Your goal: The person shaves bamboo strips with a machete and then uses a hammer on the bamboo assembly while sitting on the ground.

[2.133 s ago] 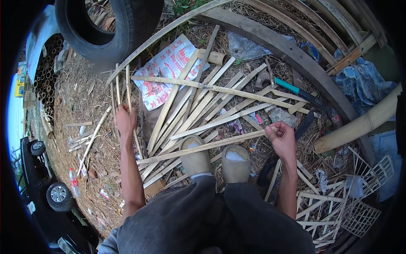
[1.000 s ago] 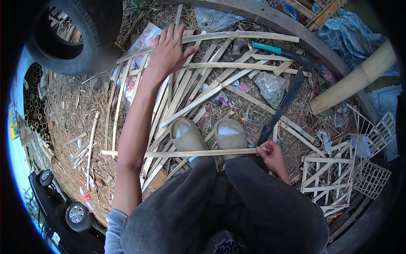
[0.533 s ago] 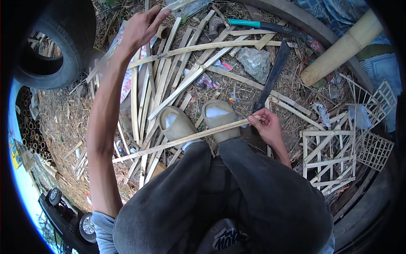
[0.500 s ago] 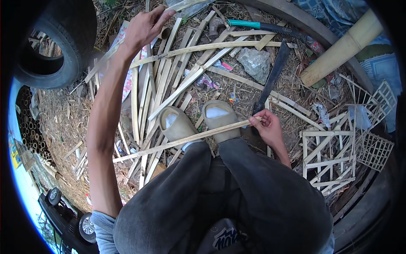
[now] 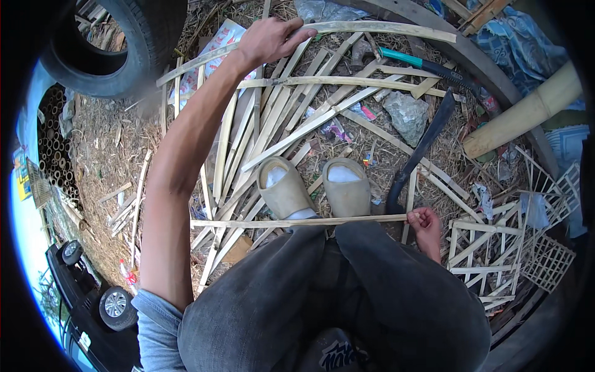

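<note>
We see two hands at work over a heap of split bamboo. The left hand (image 5: 268, 38) is stretched far forward with the arm nearly straight, its fingers curled loosely over a long curved strip (image 5: 372, 27) at the far edge of the heap; the fingers lie on it, but we cannot tell whether they clasp it fully. The right hand (image 5: 426, 223) sits low beside the right knee, closed around one end of a thin slat (image 5: 297, 221). That slat lies level across both shins, just behind the two shoes (image 5: 316, 189), and its free end reaches out past the left leg.

Between the hands the slats (image 5: 279, 118) lie loose and crossing; they overlap too much for us to count them, though they are well over a dozen. One long slat lies crosswise over the rest, near the left hand.

We count one dark machete (image 5: 421, 149) lying on the ground right of the shoes, its handle end just beside the right hand. One saw (image 5: 427, 65) with a teal handle lies farther off, and one grey stone (image 5: 406, 115) sits between it and the shoes. One tyre (image 5: 118, 56) stands at the far left. One thick bamboo pole (image 5: 527, 115) slants in at the right, and below it we make out at least two lattice frames (image 5: 489, 248) of thin slats.
</note>
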{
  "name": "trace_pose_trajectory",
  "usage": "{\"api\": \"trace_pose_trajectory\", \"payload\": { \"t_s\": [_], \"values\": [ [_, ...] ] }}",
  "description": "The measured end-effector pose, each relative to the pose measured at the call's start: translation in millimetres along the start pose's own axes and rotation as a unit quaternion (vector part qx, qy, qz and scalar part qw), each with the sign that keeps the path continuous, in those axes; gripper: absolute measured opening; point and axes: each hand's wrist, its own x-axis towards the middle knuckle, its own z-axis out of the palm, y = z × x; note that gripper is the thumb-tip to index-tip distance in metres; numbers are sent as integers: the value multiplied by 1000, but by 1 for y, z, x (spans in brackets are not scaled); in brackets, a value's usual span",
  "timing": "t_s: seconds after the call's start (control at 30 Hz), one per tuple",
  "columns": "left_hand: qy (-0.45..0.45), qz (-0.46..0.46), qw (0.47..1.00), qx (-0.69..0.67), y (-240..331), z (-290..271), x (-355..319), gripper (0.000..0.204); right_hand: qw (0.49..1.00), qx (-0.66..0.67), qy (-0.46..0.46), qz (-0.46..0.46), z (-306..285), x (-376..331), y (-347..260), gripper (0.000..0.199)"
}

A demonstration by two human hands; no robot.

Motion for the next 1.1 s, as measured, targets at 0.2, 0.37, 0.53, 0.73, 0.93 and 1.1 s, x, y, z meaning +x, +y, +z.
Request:
{"api": "trace_pose_trajectory", "payload": {
  "t_s": [0.2, 0.37, 0.53, 0.73, 0.93, 1.1],
  "values": [
    [8, 27, 1000, -11, 13, 4, 15, 50, 1000, -1, -6, 21, -8, -14, 1, 16],
    [-4, 25, 1000, -14, 31, 9, 22, 51, 998, -15, -40, 43, -4, -10, -7, 13],
    [-17, 24, 999, -13, 47, -23, 37, 49, 998, -4, -46, 43, 1, -6, -19, 13],
    [-87, 12, 996, 4, 60, -33, 43, 58, 973, 75, -216, 11, 65, -2, -58, 14],
    [-121, 7, 991, 58, 56, -11, 31, 55, 967, 88, -238, 7, 63, -23, -82, 11],
    [-165, -75, 983, -13, 40, 29, 12, 50, 979, 111, -163, -46, 12, -26, -71, 9]
  ]
}}
